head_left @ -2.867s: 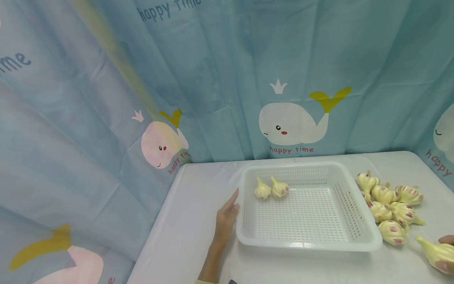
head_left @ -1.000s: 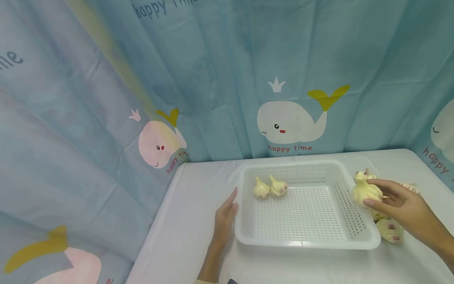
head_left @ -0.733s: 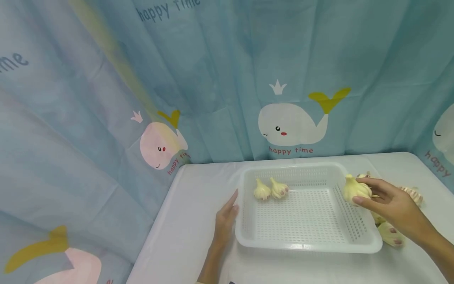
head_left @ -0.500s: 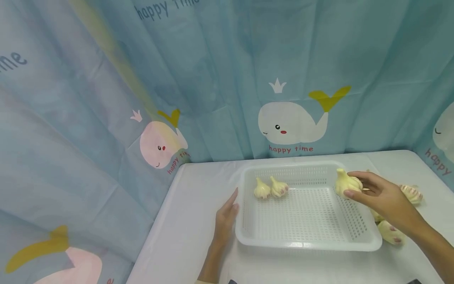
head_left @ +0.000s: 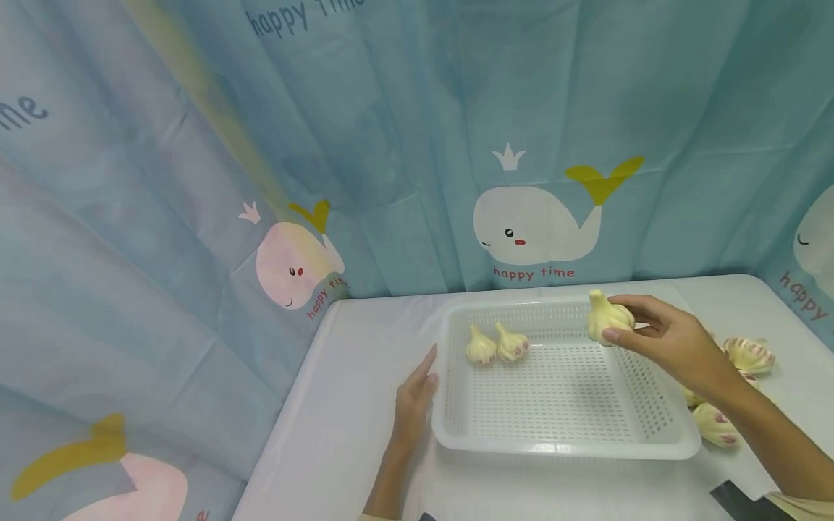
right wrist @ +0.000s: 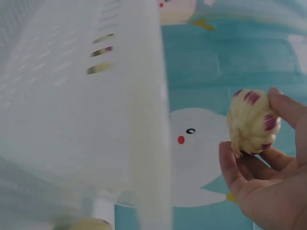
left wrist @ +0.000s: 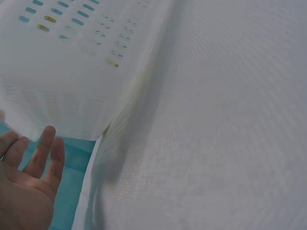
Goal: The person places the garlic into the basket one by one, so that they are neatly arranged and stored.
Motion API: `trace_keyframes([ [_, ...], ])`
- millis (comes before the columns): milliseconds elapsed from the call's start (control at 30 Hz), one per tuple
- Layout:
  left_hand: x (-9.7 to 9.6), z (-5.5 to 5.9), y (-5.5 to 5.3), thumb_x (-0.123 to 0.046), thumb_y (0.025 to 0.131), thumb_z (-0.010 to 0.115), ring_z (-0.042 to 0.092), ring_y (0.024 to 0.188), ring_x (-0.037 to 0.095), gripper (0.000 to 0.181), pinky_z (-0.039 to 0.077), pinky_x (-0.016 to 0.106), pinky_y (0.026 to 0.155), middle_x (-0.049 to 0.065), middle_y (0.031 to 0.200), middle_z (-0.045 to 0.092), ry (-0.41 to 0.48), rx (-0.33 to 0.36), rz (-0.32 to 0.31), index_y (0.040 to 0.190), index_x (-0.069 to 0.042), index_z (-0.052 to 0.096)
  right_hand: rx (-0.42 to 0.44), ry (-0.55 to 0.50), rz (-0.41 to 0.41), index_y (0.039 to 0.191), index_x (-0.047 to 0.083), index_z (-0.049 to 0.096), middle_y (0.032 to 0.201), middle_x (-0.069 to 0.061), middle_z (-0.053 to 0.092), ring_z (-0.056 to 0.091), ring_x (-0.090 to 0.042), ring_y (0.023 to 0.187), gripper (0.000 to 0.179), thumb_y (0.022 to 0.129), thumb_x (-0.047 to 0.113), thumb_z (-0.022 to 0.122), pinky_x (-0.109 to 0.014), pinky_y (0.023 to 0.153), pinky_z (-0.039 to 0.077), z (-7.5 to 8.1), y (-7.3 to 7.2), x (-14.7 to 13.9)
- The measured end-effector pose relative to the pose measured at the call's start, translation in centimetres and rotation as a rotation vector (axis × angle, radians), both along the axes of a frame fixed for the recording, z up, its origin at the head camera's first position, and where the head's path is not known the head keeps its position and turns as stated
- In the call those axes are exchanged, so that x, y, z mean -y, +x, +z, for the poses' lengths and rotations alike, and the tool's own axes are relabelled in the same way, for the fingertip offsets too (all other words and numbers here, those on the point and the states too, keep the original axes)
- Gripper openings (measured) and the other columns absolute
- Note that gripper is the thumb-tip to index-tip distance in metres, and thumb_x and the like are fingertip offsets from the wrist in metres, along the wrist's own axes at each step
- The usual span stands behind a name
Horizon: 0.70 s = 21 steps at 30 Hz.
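My right hand (head_left: 671,340) pinches a garlic bulb (head_left: 609,318) between thumb and fingers, stem up, over the back right part of a white perforated plastic basket (head_left: 554,450). The right wrist view shows the same garlic bulb (right wrist: 254,122) from below, cream with purple patches. Two other garlic bulbs (head_left: 481,345) lie side by side in the basket's back left corner. At the basket's left side, my left hand (head_left: 413,405) rests with fingers extended along the wall. In the left wrist view the left hand (left wrist: 33,177) has its fingertips right at the basket's edge.
Several garlic bulbs (head_left: 717,425) lie in a heap on the white table (head_left: 365,376), right of the basket, partly hidden behind the right forearm. A blue curtain (head_left: 404,145) with whale prints hangs along the table's back and left.
The right hand has picked a garlic bulb from the table's right side and carried it left over the basket's rim. The left hand has stayed at the basket's left side.
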<state>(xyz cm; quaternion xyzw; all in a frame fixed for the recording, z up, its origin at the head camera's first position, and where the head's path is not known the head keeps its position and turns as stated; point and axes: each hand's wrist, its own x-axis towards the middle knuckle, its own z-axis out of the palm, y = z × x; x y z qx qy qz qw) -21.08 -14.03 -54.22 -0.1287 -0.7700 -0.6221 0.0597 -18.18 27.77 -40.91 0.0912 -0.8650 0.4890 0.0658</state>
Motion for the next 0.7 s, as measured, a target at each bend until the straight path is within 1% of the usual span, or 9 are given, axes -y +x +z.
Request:
trace_keyframes([
  [67,0.0,0.0,0.0,-0.038,0.113,0.049,0.036,0.155,0.011,0.047,0.033,0.026,0.125,-0.014,0.165,0.043,0.0,0.003,0.001,0.16,-0.032,0.048,-0.004,-0.004,0.006,0.156,0.016,0.05,0.142,0.004,0.056,0.066,0.008,0.105,0.063,0.101,0.028,0.076,-0.02,0.077,0.062,0.3,-0.2,0.3],
  [167,0.0,0.0,0.0,-0.038,0.113,0.049,0.036,0.155,0.01,0.047,0.032,0.026,0.125,-0.015,0.165,0.042,-0.005,0.007,0.002,0.16,-0.032,0.047,-0.007,-0.013,0.014,0.156,0.018,0.051,0.136,0.002,0.058,0.07,0.0,0.101,0.062,0.101,0.03,0.076,-0.024,0.074,0.063,0.9,-0.6,0.8],
  [267,0.0,0.0,0.0,-0.038,0.114,0.049,0.036,0.155,0.01,0.047,0.031,0.024,0.125,-0.015,0.165,0.043,-0.009,0.003,0.002,0.16,-0.031,0.047,-0.014,-0.034,0.016,0.153,0.017,0.054,0.128,-0.001,0.062,0.073,-0.009,0.095,0.059,0.1,0.03,0.077,-0.028,0.07,0.064,1.2,-1.0,1.3],
  [400,0.0,0.1,0.0,-0.037,0.114,0.049,0.036,0.155,0.007,0.047,0.031,0.021,0.125,-0.014,0.165,0.044,-0.003,-0.007,-0.002,0.16,-0.03,0.048,-0.03,-0.049,0.015,0.15,0.014,0.057,0.124,0.001,0.065,0.073,-0.008,0.095,0.057,0.1,0.03,0.078,-0.025,0.072,0.063,1.3,-1.8,1.8],
  [500,0.1,0.0,0.0,-0.036,0.114,0.05,0.036,0.155,0.006,0.047,0.03,0.019,0.124,-0.013,0.165,0.044,0.002,-0.011,-0.006,0.16,-0.029,0.048,-0.04,-0.058,0.023,0.151,0.014,0.057,0.125,0.004,0.065,0.071,-0.005,0.099,0.057,0.1,0.028,0.078,-0.021,0.076,0.061,1.1,-2.5,2.0],
  [600,0.1,-0.2,-0.1,-0.035,0.114,0.05,0.036,0.155,0.009,0.047,0.03,0.019,0.124,-0.012,0.166,0.043,0.003,-0.019,-0.011,0.16,-0.028,0.047,-0.037,-0.062,0.03,0.151,0.014,0.056,0.127,0.002,0.064,0.07,-0.005,0.1,0.057,0.1,0.027,0.078,-0.021,0.078,0.061,1.0,-3.0,2.3],
  [700,0.2,-0.2,-0.1,-0.034,0.114,0.05,0.036,0.156,0.011,0.047,0.03,0.019,0.124,-0.011,0.166,0.043,0.003,-0.025,-0.014,0.16,-0.027,0.047,-0.019,-0.051,0.03,0.152,0.015,0.056,0.13,-0.003,0.063,0.069,-0.006,0.102,0.059,0.1,0.031,0.078,-0.02,0.079,0.061,1.3,-3.5,2.6],
])
